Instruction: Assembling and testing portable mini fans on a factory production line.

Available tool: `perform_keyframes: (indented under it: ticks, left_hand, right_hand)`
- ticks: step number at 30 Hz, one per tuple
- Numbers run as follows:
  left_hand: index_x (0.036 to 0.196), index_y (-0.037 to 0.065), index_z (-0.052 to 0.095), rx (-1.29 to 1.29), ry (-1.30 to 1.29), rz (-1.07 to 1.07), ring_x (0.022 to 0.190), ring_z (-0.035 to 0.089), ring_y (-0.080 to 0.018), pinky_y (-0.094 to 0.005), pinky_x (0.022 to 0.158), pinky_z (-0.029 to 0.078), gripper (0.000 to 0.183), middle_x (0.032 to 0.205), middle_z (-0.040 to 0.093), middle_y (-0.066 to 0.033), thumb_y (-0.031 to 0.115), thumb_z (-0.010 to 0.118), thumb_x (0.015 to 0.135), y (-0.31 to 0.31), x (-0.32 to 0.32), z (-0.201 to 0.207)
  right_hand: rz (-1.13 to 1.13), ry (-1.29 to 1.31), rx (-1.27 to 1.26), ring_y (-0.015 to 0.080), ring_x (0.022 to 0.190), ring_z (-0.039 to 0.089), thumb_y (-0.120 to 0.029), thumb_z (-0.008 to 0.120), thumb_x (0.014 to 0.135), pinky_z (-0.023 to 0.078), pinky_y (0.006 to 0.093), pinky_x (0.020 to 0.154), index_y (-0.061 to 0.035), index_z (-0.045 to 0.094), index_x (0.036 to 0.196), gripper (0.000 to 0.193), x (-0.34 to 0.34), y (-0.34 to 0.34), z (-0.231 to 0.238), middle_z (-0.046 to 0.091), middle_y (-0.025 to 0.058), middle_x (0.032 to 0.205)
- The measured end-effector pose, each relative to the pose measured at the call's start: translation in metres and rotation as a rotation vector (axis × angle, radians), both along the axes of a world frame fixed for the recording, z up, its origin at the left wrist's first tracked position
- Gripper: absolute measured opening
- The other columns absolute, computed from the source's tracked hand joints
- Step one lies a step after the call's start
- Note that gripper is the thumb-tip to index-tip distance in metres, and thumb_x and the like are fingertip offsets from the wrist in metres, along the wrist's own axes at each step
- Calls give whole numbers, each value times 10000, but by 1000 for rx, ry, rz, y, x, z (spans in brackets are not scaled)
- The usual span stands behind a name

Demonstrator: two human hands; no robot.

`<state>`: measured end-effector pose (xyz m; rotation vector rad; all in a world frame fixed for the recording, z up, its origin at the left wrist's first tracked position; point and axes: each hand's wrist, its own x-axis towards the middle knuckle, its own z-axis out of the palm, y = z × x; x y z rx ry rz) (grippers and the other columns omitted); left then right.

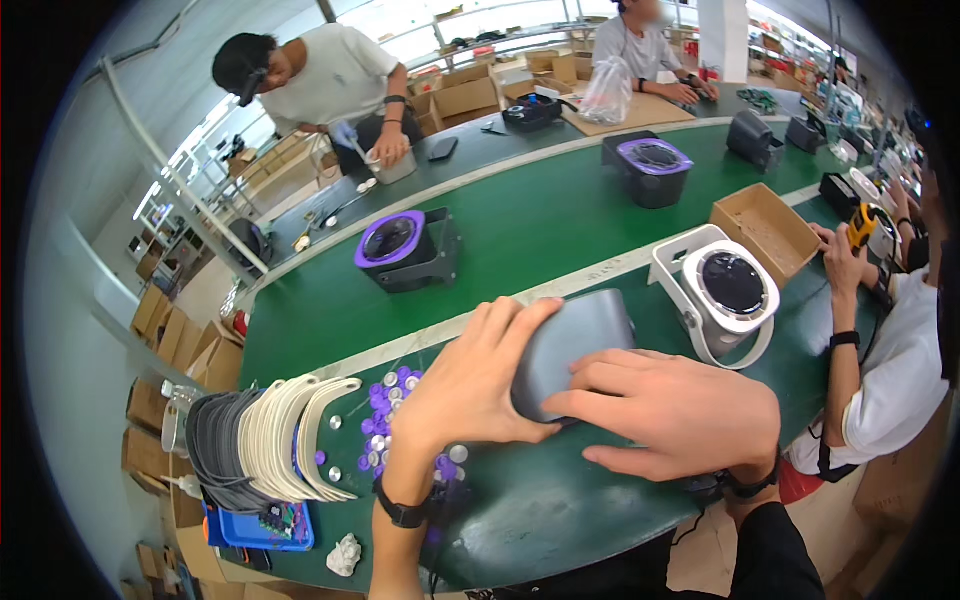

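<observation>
A dark grey rounded housing [575, 345] is tilted up over the near side of the green bench. My left hand [480, 375] is closed around its left side, thumb low and fingers over the upper edge. Extended fingers of my right hand [670, 410] touch the housing's lower right face, with the thumb apart; its far side is hidden. Just left of my left wrist lies a pile of purple and silver knobs [378, 425]. A white fan-like device with a U-shaped stand [730, 282] stands beyond my right hand.
Stacked grey and cream curved strips [270, 440] lie at the left, above a blue tray [262, 530]. Purple-ringed devices [392, 240] sit on the green belt. An open cardboard box [765, 235] stands at right. Several people work around the bench, one holding a yellow tool [862, 228].
</observation>
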<state>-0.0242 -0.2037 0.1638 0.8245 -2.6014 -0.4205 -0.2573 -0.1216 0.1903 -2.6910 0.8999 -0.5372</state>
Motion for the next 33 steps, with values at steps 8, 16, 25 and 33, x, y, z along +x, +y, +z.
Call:
perform_keyframes:
  ticks: [8, 16, 25, 33]
  left_hand:
    - [1541, 129, 390, -78, -11, -6, 1097, 529, -362, -435, 936, 478, 1091, 1208, 516, -157, 358, 901, 604, 4, 7, 1]
    - [1579, 130, 325, -34, -6, 73, 1184, 548, -389, -457, 978, 485, 1045, 1336, 516, -188, 378, 864, 718, 17, 19, 11]
    - [1595, 135, 271, 5, -154, 255, 1213, 543, -435, -467, 981, 493, 1035, 1350, 506, -236, 372, 845, 767, 41, 13, 16]
    - [1579, 106, 286, -40, 2, 71, 1194, 514, -439, -469, 1006, 470, 1089, 1333, 463, -255, 352, 891, 707, 22, 5, 2]
  right_hand:
    - [-6, 29, 58, 293, 1097, 602, -218, 726, 869, 537, 409, 883, -99, 554, 1277, 458, 1, -2, 6, 570, 103, 1109]
    - [1, 40, 48, 306, 1111, 596, -225, 717, 882, 539, 409, 900, -87, 548, 1298, 469, -1, -5, 4, 570, 134, 1172]
    - [5, 58, 34, 311, 1113, 592, -229, 713, 886, 534, 406, 902, -71, 546, 1307, 480, -1, -4, 6, 568, 138, 1175]
    - [-12, 59, 55, 305, 1086, 600, -227, 714, 882, 541, 404, 873, -74, 548, 1303, 478, 0, -2, 8, 564, 124, 1156]
